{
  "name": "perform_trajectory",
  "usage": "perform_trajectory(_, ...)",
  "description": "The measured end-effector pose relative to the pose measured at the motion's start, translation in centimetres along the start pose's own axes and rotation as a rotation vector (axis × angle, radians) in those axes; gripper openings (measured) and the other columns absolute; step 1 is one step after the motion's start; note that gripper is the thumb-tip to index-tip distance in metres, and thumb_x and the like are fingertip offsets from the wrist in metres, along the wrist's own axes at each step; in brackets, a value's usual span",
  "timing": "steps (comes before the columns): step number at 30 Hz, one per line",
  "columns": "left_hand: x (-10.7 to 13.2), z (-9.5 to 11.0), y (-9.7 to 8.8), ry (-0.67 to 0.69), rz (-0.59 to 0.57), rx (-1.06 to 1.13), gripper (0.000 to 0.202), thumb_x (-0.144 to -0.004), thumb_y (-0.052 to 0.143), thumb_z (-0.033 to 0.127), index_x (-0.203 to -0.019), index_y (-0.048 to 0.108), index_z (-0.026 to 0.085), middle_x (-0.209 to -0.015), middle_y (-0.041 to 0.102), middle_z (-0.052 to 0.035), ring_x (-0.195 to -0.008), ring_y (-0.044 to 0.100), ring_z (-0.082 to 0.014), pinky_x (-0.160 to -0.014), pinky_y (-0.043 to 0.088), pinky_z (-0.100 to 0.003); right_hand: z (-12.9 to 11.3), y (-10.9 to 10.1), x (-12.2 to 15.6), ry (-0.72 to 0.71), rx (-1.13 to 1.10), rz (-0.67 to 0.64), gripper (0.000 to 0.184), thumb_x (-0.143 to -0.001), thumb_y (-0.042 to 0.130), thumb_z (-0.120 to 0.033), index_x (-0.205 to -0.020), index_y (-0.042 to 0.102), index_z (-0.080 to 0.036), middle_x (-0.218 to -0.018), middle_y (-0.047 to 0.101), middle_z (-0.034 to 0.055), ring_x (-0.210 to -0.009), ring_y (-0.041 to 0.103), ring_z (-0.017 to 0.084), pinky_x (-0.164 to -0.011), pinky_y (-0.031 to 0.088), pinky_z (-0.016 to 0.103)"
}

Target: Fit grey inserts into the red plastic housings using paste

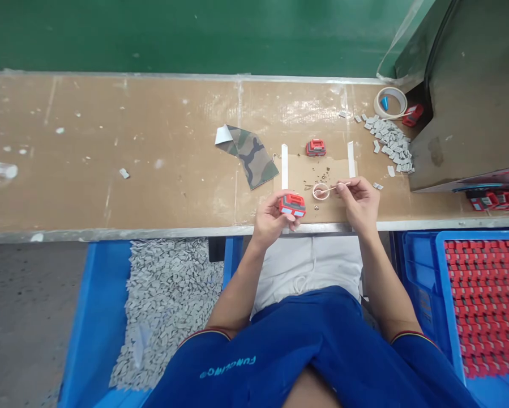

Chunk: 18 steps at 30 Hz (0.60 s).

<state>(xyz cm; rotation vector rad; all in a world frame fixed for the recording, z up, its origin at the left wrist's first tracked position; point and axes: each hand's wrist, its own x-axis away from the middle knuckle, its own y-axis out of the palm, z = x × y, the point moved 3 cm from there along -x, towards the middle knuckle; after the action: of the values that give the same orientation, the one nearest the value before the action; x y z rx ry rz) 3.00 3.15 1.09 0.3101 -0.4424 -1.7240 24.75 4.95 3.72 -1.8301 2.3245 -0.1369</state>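
My left hand (273, 220) is closed around a small red and grey plastic piece (292, 205) with pale panels along its near side. It holds the piece just above the table's front edge. In my right hand (360, 204), thumb and finger pinch a cotton swab (334, 188). The swab's far tip is at a small round dish (321, 191) on the cardboard, with contents too small to make out. A similar red and grey piece (316, 148) sits farther back. Tiny brown bits (323, 174) lie scattered between that piece and the dish.
A camouflage-patterned sheet (252, 156) lies left of the cardboard. Grey parts (392, 144) are heaped beside a tape roll (390, 103) and a metal box (470, 90). Below the table are a blue bin of grey pieces (169, 306) and a blue crate of red pieces (487, 306).
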Motion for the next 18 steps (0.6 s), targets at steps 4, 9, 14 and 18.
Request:
perform_trajectory(4,-0.2,0.1,-0.1,0.034,0.013,0.012,0.06,-0.06,0.099,0.06,-0.094,0.071,0.019,-0.08,0.076,-0.0016,-0.054,0.068,-0.0122,-0.045,0.055,-0.02,0.5,-0.2,0.1,0.042,-0.017,0.025,0.053,-0.078,0.078,-0.075,-0.085,0.064,-0.025,-0.083,0.077,0.0045,-0.076,0.075,0.021,-0.078,0.063,0.039)
perform_trajectory(9,-0.2,-0.2,-0.3,0.051,0.021,-0.054,0.054,-0.067,0.099,0.042,-0.11,0.075,0.021,-0.083,0.078,-0.0007,-0.062,0.071,-0.0112,-0.057,0.058,-0.02,-1.1,-0.3,0.5,-0.006,-0.036,0.049,0.048,-0.085,0.077,-0.071,-0.087,0.063,-0.025,-0.076,0.076,0.0028,-0.072,0.075,0.02,-0.075,0.064,0.037)
perform_trajectory(14,0.0,-0.1,-0.2,0.092,-0.005,-0.167,0.045,-0.07,0.098,0.033,-0.108,0.078,0.021,-0.097,0.08,-0.0041,-0.088,0.077,-0.0153,-0.079,0.062,-0.023,-4.3,0.1,2.7,-0.136,-0.074,0.061,0.031,-0.093,0.079,-0.053,-0.092,0.069,-0.023,-0.085,0.08,0.0035,-0.077,0.079,0.019,-0.074,0.066,0.034)
perform_trajectory(18,0.2,0.0,0.0,0.08,-0.027,-0.197,0.041,-0.073,0.097,0.034,-0.105,0.076,0.02,-0.099,0.079,-0.0038,-0.09,0.077,-0.015,-0.079,0.061,-0.021,-5.4,0.8,4.1,-0.277,-0.05,-0.019,0.01,-0.097,0.077,-0.035,-0.097,0.074,-0.025,-0.095,0.083,0.0027,-0.091,0.081,0.02,-0.081,0.067,0.034)
